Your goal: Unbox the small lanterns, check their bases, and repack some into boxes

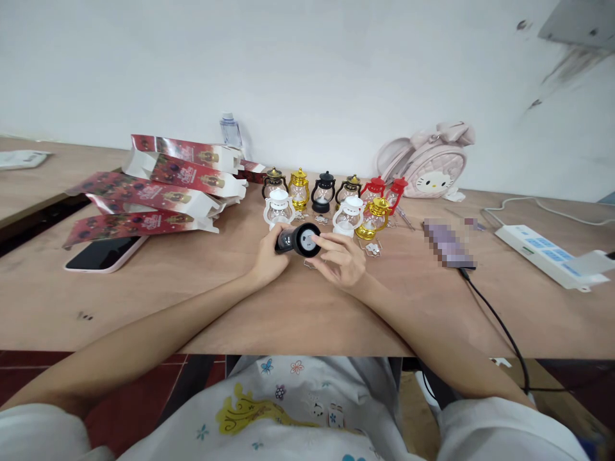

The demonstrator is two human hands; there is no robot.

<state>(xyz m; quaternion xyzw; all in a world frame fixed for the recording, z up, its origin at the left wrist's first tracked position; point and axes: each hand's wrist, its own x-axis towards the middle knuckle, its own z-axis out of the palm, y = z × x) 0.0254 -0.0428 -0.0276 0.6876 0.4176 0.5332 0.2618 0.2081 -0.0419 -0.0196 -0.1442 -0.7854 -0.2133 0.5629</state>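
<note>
Black plastic lantern (296, 241), frame centre: left hand (271, 257) pinched it; right hand (343, 258), fingers parted, at round grey base (307, 241). Seemingly base-handling step; next needed steady hold.

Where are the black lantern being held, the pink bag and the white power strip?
Held black lantern (303, 241), head view: its round base.
Pink bag (438, 168), head view: its front.
White power strip (539, 254), head view: its top.

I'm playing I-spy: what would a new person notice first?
Probably the little lanterns, gold, red, black and white, standing together in the middle. The left hand holds a black lantern tipped over. Red printed boxes are heaped on the left, and a pink bag sits at the back right.
</note>
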